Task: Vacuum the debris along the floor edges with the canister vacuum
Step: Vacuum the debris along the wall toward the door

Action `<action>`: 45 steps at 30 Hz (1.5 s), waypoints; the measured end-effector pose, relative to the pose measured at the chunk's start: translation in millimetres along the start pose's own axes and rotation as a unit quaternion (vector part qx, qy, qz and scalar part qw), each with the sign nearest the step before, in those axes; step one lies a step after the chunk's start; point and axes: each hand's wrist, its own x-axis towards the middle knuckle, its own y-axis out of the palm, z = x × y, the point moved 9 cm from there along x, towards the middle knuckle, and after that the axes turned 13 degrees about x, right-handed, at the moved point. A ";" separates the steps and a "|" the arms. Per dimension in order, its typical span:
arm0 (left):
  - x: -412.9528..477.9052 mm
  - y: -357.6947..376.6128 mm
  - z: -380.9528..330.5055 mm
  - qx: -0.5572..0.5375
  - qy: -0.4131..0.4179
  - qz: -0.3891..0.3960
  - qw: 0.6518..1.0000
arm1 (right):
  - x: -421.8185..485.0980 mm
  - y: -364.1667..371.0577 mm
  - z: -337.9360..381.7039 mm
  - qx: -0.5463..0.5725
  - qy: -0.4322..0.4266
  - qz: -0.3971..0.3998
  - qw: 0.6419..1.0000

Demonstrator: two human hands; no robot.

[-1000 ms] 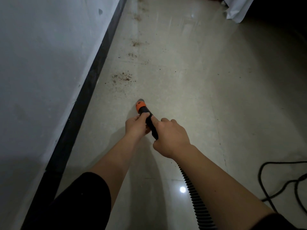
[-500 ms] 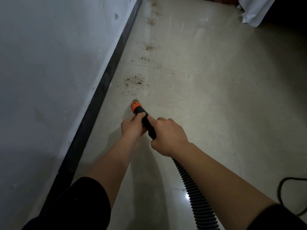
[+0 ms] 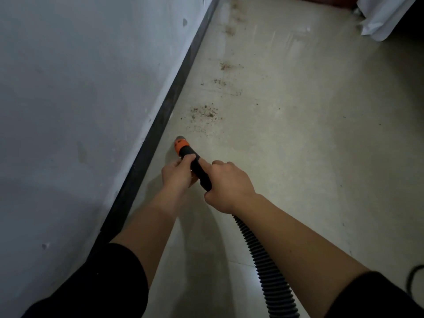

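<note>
two hands grip the black vacuum nozzle (image 3: 195, 162): the left hand (image 3: 177, 174) curls round it near the orange tip (image 3: 180, 144), and the right hand (image 3: 226, 185) wraps it just behind. the tip sits low at the floor (image 3: 298, 157), just beside the dark baseboard (image 3: 160, 125) under the white wall (image 3: 80, 88). a ribbed hose (image 3: 263, 265) runs back from the right hand. brown debris (image 3: 205, 112) lies scattered ahead of the tip, with more patches farther along the edge.
</note>
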 end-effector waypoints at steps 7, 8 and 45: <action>6.7 -14.5 4.0 -0.047 -0.004 0.000 0.999 | 7.8 12.8 11.4 0.010 -0.017 -0.002 1.000; 7.3 -15.4 4.7 -0.050 -0.004 0.002 0.999 | 7.9 14.9 11.4 0.014 -0.017 -0.004 1.000; -96.3 53.2 53.2 0.136 -0.094 0.223 0.961 | -139.8 -7.5 -28.0 -0.065 0.090 0.051 0.993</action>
